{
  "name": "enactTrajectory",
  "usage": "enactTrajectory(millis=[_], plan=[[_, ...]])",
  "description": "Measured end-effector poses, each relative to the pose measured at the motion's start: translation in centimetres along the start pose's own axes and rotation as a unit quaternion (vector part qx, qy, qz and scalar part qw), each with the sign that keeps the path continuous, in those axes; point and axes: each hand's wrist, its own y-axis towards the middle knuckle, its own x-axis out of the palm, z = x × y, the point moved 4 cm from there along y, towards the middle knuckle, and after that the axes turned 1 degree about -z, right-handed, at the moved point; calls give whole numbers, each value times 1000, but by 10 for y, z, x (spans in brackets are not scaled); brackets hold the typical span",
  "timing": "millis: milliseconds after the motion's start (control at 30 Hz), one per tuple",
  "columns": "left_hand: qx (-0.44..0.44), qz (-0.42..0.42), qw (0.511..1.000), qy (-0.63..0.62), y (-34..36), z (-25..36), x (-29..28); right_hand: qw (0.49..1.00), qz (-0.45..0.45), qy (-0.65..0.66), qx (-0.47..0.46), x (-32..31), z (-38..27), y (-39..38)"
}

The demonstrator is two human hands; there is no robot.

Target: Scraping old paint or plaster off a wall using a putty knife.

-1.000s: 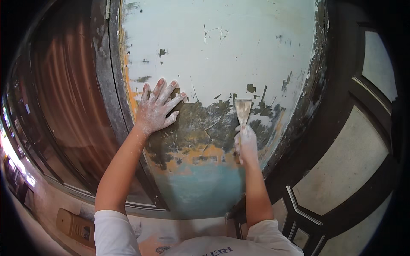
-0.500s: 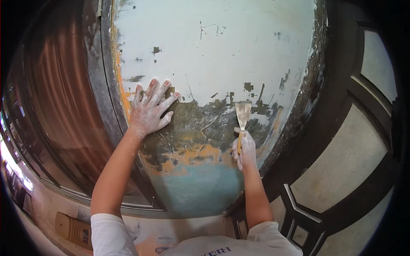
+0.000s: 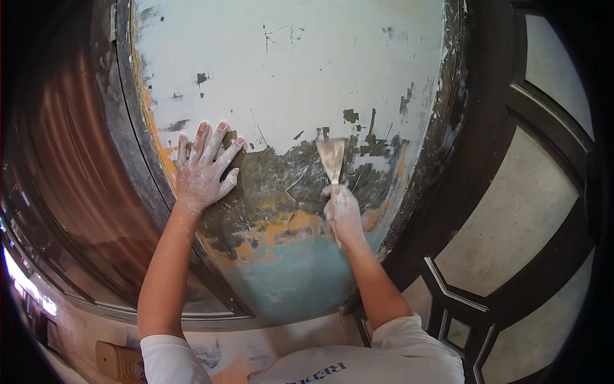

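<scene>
My left hand, dusted with white, lies with fingers spread on a worn panel, across the ragged lower border of its white coating. My right hand grips a putty knife to the right of it, the wide metal blade pointing upward over the dark scraped band just below the white area. Whether the whole blade edge touches the surface I cannot tell. Below the dark band are orange patches and pale blue-green paint.
At left is a dark-framed pane with reddish-brown folds. At right stands a dark frame with cream panels. A brown moulded object lies low at the lower left.
The whole view has shifted, so the panel sits further left. The putty knife has moved a little left along the panel, while my left hand stays in place on it.
</scene>
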Motion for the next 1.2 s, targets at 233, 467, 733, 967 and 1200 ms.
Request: enactTrajectory(millis=[233, 467, 733, 967, 1200], plan=[[-1, 5, 1000, -6, 2, 4, 0, 997, 9, 65, 47, -11, 36, -19], [-18, 4, 1000, 19, 2, 2, 0, 982, 41, 182, 28, -62, 60, -17], [-86, 46, 995, -37, 15, 58, 10, 984, 124, -121, -33, -110, 51, -30], [6, 28, 998, -62, 62, 152, 31, 978, 118, -172, 2, -105, 44, -36], [-12, -12, 999, -35, 65, 160, 42, 987, 85, -138, 5, -101, 28, -22]])
